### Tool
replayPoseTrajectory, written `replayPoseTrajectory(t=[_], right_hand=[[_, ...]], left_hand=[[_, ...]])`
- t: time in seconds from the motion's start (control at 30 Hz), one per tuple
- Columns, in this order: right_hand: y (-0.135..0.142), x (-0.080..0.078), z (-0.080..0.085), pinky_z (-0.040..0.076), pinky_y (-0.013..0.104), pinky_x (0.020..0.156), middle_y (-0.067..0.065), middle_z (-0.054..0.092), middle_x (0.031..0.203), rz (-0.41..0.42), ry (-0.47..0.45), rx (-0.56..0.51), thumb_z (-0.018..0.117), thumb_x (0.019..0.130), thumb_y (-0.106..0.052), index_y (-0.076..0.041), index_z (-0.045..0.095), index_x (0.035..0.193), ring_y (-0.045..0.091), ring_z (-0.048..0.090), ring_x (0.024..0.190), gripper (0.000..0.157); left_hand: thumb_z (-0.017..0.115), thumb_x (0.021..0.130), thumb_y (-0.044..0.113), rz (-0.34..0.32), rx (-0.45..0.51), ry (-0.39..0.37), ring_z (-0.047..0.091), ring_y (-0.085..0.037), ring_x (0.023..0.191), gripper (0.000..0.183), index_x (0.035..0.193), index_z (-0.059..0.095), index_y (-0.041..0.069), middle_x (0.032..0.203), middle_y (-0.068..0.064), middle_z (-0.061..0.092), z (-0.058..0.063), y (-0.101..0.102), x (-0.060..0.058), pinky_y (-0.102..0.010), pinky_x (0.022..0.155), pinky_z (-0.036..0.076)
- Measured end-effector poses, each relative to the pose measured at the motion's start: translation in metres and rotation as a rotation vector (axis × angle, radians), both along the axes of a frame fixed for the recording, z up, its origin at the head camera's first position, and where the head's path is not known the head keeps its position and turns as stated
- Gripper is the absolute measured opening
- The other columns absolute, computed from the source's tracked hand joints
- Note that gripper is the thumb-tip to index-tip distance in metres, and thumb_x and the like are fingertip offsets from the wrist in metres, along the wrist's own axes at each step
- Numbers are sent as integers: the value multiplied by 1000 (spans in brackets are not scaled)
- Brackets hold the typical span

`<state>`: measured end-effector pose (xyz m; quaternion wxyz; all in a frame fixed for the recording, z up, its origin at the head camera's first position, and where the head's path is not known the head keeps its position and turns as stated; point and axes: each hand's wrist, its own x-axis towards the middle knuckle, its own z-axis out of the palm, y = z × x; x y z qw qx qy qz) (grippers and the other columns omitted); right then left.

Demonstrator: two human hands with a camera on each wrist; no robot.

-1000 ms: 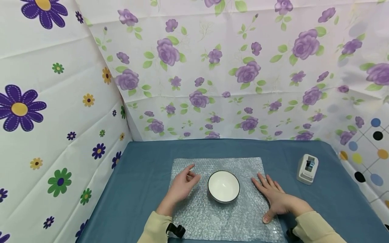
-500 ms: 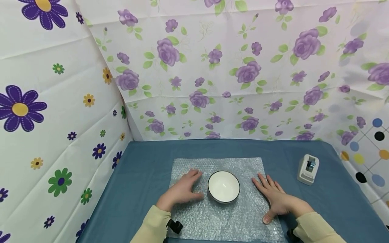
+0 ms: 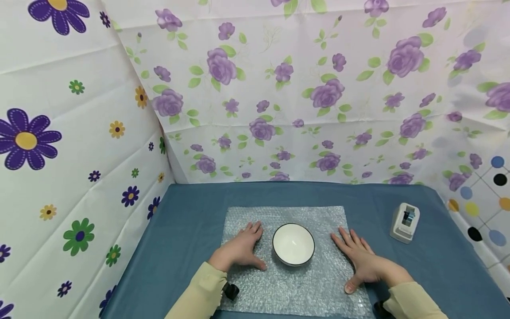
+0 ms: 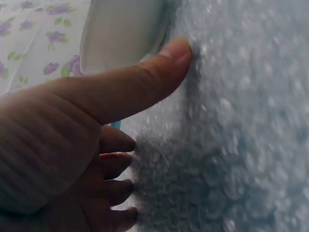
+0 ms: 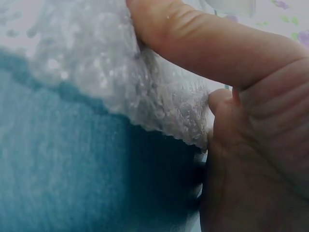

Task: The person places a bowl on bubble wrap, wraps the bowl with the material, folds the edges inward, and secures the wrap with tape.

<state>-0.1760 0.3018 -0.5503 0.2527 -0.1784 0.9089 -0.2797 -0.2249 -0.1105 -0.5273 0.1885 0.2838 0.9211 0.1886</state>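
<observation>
A white bowl (image 3: 293, 244) with a dark rim stands upright on a sheet of bubble wrap (image 3: 295, 292) spread over the table. To the bowl's left, my left hand (image 3: 241, 249) rests on the wrap with fingers spread, apart from the bowl. In the left wrist view the thumb (image 4: 159, 72) touches the bubbles, the bowl's side (image 4: 120, 34) behind it. My right hand (image 3: 364, 261) lies across the wrap's right edge, fingers fanned out. The right wrist view has its thumb (image 5: 193, 34) on the wrap near the edge, with blue cloth below.
A white tape dispenser (image 3: 404, 223) stands on the right of the blue cloth-covered table (image 3: 191, 230). Flower-patterned sheets (image 3: 295, 102) hang behind the table and along its left side; a dotted sheet (image 3: 484, 221) hangs at the right.
My left hand has turned and come down, its fingers going from loosely bent above the wrap to spread flat on it. The right hand and the bowl have stayed in place.
</observation>
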Motion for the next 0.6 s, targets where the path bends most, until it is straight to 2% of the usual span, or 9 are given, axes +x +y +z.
replayPoseTrajectory(t=[0.33, 0.6], right_hand=[[3, 4, -5, -11, 79, 116, 30, -14, 174, -4, 26, -83, 99, 64, -54, -6, 11, 173, 61, -21, 154, 148], [8, 2, -8, -10, 80, 116, 30, -14, 174, 17, 48, -97, 98, 67, -53, -6, 12, 173, 61, -21, 153, 144]], left_hand=[[101, 73, 41, -36, -3, -37, 10, -43, 163, 124, 167, 31, -2, 177, -19, 15, 4, -8, 0, -58, 128, 21], [102, 72, 41, -9, -66, -27, 11, -41, 163, 127, 167, 29, -1, 177, -17, 15, 6, 0, 4, -59, 129, 18]])
